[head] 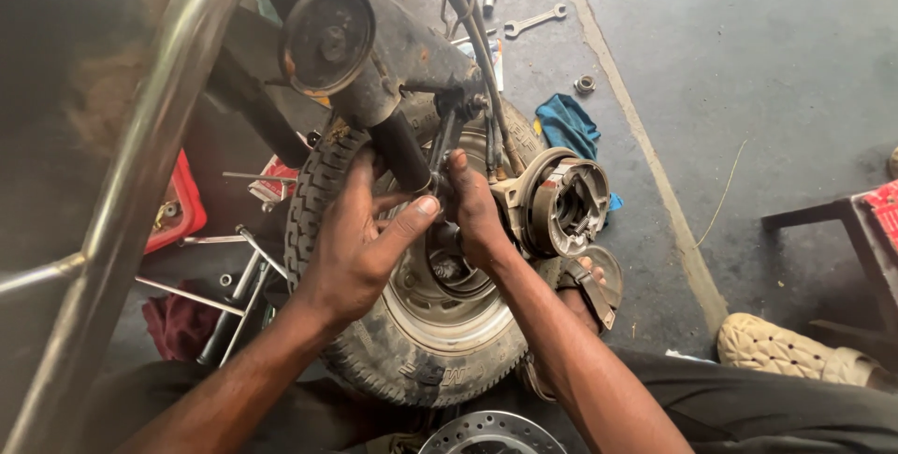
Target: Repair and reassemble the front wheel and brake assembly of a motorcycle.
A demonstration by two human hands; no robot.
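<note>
A small wheel with a black treaded tyre and grey rim lies under a rusty dark vehicle arm. My left hand rests on the tyre with fingers curled and the thumb stretched toward the hub. My right hand grips a small dark part at the hub, just below a black shock rod. A brake drum plate with shoes hangs right of my right hand.
A chrome tube frame runs down the left. A spanner, a nut, a blue rag, a red tray, long tools and a brake disc lie about. A dark stool and beige shoe are right.
</note>
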